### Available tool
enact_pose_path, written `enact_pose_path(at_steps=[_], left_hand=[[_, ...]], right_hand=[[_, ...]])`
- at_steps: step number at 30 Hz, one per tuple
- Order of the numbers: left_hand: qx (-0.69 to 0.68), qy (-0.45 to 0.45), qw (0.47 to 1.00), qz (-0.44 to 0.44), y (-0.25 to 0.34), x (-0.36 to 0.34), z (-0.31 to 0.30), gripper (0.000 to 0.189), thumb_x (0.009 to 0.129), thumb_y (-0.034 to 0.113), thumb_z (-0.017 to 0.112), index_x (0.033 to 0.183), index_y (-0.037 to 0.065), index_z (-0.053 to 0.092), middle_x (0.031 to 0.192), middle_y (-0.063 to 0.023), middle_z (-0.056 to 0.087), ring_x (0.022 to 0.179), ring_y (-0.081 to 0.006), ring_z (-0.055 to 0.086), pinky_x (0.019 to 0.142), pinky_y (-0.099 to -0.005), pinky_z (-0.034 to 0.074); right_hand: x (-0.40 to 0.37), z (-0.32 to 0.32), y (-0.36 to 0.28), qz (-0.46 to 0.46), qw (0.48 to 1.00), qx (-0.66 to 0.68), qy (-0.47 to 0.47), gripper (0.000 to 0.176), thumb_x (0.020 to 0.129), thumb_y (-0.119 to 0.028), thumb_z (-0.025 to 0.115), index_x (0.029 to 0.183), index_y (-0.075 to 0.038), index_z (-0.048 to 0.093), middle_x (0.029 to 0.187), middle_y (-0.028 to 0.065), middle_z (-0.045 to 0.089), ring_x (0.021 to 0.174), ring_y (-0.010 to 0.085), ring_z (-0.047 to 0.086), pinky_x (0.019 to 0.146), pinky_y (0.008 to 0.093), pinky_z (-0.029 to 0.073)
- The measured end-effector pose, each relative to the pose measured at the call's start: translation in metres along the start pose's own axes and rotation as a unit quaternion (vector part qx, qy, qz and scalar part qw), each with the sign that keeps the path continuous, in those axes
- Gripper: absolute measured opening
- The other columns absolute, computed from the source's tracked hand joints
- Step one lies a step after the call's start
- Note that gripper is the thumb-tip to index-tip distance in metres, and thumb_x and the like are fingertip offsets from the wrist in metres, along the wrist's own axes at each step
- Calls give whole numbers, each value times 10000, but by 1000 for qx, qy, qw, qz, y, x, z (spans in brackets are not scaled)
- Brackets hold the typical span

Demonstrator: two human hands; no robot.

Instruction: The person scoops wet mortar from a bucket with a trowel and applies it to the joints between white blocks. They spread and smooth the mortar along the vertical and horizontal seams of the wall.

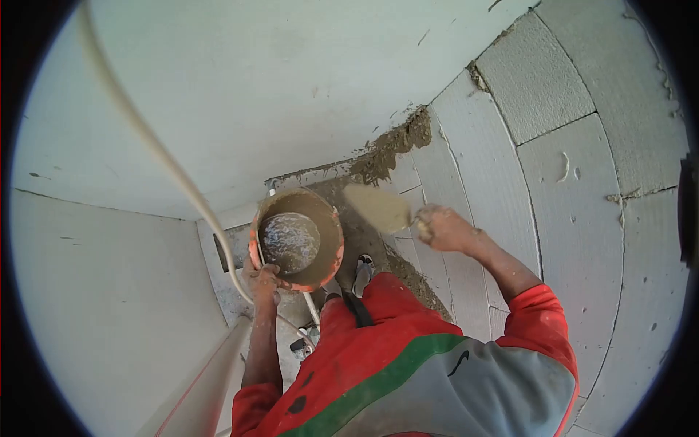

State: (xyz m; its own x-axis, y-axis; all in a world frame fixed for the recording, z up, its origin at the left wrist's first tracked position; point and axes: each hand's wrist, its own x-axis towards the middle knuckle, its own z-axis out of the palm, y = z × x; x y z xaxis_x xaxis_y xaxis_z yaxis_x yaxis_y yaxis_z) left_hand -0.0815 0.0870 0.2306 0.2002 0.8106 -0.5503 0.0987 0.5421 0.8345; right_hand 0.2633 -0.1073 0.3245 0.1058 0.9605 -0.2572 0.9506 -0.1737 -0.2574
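My left hand (262,279) grips the rim of an orange bucket (336,244), its fingers closed over the edge. The bucket is tilted toward me, and its inner wall is coated in grey-brown mortar. Bubbly, watery liquid (291,240) lies at the bottom. My right hand (440,228) is wrapped around the handle of a trowel (378,207), held to the right of the bucket. The blade looks mortar-covered and slightly blurred, pointing left toward the bucket and apart from it.
A pale hose (156,138) hangs down on the left and passes behind my left hand. Wet mortar (397,146) is smeared along the corner between the smooth wall (255,87) and the block wall (561,182). My shoe (364,269) stands below the bucket. A pipe (211,371) runs at lower left.
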Motion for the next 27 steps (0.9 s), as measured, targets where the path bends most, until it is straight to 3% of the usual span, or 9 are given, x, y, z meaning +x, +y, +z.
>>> enact_pose_path(at_steps=[3, 6, 9, 13, 16, 18, 22, 25, 27], left_hand=[[21, -43, 998, 31, -5, 1, 14, 618, 696, -61, 482, 1312, -31, 438, 813, -122, 591, 384, -176, 511, 325, -294, 475], [94, -91, 987, 90, -21, 12, 28, 627, 717, -41, 513, 1340, -14, 444, 830, -115, 595, 475, -158, 545, 381, -280, 472], [225, -111, 966, 53, -27, 11, 31, 449, 762, 12, 514, 1208, 7, 568, 926, -132, 618, 643, -161, 641, 505, -255, 490], [11, -113, 993, -17, 21, -13, 50, 578, 744, -21, 517, 1313, 51, 440, 685, -88, 574, 464, -157, 531, 405, -297, 485], [-8, -84, 995, -51, 21, -10, 50, 508, 739, -18, 533, 1233, 39, 431, 630, -82, 554, 415, -173, 518, 380, -318, 482], [-11, -73, 996, -39, 21, -13, 42, 118, 784, 60, 551, 787, 4, 655, 592, -97, 558, 446, -222, 579, 420, -338, 477], [-80, -74, 994, 24, 46, -31, 30, 580, 752, -4, 511, 1332, -5, 485, 668, -69, 586, 431, -137, 536, 374, -287, 472], [-116, -78, 990, 10, 41, -30, 15, 778, 746, -24, 482, 1486, 36, 249, 676, -50, 579, 414, -118, 516, 374, -272, 471], [-115, -23, 992, 38, 37, -28, 7, 712, 689, -26, 495, 1390, 1, 373, 746, -81, 594, 400, -154, 521, 363, -291, 494]], right_hand=[[28, 3, -60, 30, 990, -65, -119, 216, 868, -138, 517, 977, 35, 589, 1032, 224, 623, 946, 374, 620, 787, 446, 533], [57, 38, -73, 7, 988, -136, -68, 277, 854, -180, 561, 1030, 33, 571, 1069, 231, 617, 979, 398, 613, 792, 468, 527], [51, 60, -56, 10, 989, 60, -135, 344, 856, -222, 584, 1093, 25, 544, 1112, 236, 604, 1022, 419, 595, 825, 485, 508], [5, 66, -57, 100, 988, 110, -50, 374, 859, -216, 592, 1147, 16, 536, 1143, 231, 591, 1059, 404, 581, 894, 473, 470], [-3, 33, -63, 110, 988, 99, -35, 423, 855, -249, 618, 1173, 11, 516, 1150, 233, 585, 1069, 401, 570, 930, 464, 451], [-3, 8, -67, 85, 989, 114, -42, 434, 853, -253, 633, 1186, 4, 524, 1157, 226, 583, 1052, 401, 574, 923, 458, 458], [-4, -45, -61, 37, 971, 229, -60, 345, 857, -247, 655, 1077, 11, 594, 1035, 182, 622, 969, 335, 614, 875, 415, 484], [7, -69, -38, 143, 899, 403, -96, 281, 863, -227, 659, 974, 28, 620, 851, 124, 637, 773, 243, 626, 726, 358, 503], [20, -66, 9, 243, 805, 531, -106, 242, 877, -197, 642, 933, 37, 616, 717, 64, 617, 577, 156, 596, 548, 310, 492]])
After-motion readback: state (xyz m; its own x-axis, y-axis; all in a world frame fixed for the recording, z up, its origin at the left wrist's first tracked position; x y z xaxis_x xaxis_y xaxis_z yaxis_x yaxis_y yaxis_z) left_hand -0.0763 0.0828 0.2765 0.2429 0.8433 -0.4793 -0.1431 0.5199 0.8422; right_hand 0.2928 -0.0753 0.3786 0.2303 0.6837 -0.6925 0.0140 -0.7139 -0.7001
